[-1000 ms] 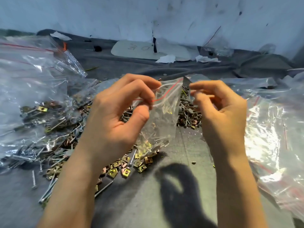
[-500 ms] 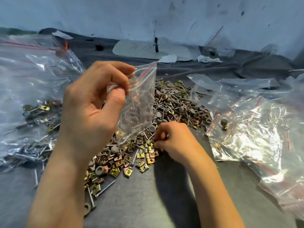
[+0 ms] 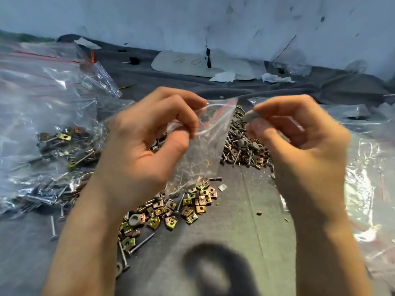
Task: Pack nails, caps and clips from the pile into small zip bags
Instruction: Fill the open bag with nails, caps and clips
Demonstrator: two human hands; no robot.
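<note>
Right hand (image 3: 299, 146) risen from pile (image 3: 241, 146), pinching perhaps a grey cap (image 3: 252, 115), left hand (image 3: 145, 146) gripping zip bag (image 3: 205, 150), filled bags (image 3: 42, 124) flanking

Bright even light, glare on plastic bags (image 3: 42, 107), motion blur, wide-angle bowed edges

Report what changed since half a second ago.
The right hand left the pile, rose, and now pinches a grey cap beside the mouth of the small zip bag. Unchanged: the left hand still pinches the bag's top edge, and the heaped bags lie at the left.
</note>
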